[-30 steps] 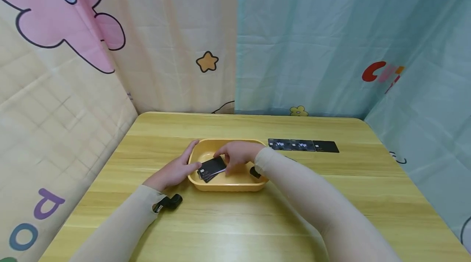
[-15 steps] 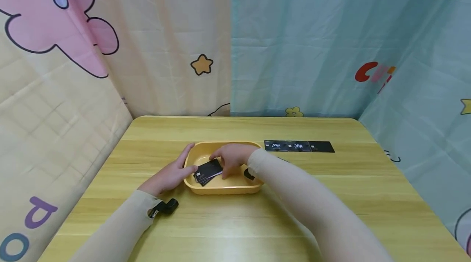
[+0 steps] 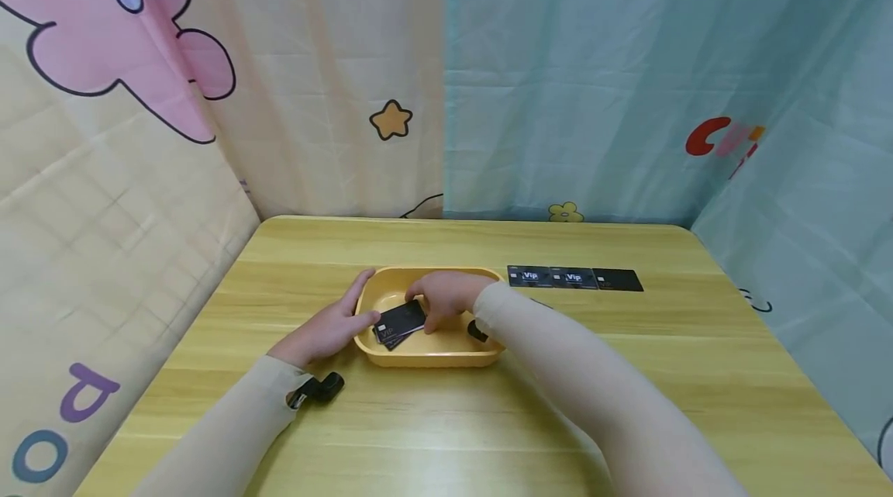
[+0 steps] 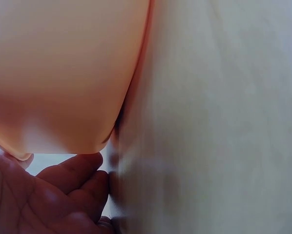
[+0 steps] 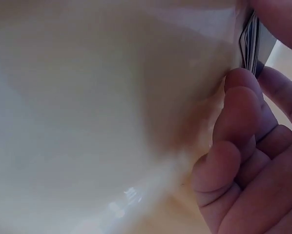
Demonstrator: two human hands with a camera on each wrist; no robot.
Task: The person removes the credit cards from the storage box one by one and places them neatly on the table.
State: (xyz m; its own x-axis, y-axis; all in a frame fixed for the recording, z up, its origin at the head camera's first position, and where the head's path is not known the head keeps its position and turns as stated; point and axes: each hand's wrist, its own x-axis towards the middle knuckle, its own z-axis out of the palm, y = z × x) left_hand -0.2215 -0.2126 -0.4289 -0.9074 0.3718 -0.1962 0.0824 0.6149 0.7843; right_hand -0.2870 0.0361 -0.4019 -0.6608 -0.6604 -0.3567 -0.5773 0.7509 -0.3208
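Observation:
A stack of black VIP cards (image 3: 401,319) lies slightly fanned at the left inside a yellow plastic basin (image 3: 436,360). My left hand (image 3: 328,329) holds the basin's left end, thumb over the rim by the cards and the other fingers outside; in the left wrist view those fingers (image 4: 82,185) are against the outer wall. My right hand (image 3: 449,297) reaches into the basin and pinches the stack at its right side. The right wrist view shows the edges of several cards (image 5: 252,46) between thumb and fingers. How many cards it pinches, I cannot tell.
Three black cards (image 3: 574,277) lie in a row on the wooden table (image 3: 432,435), right of the basin. Another dark edge (image 3: 540,303) peeks out behind my right sleeve. Printed curtains (image 3: 586,94) stand behind the table and at both sides.
The view shifts slightly with the head. Both hands stay at the basin, my right hand still at the card stack. The row on the table is unchanged.

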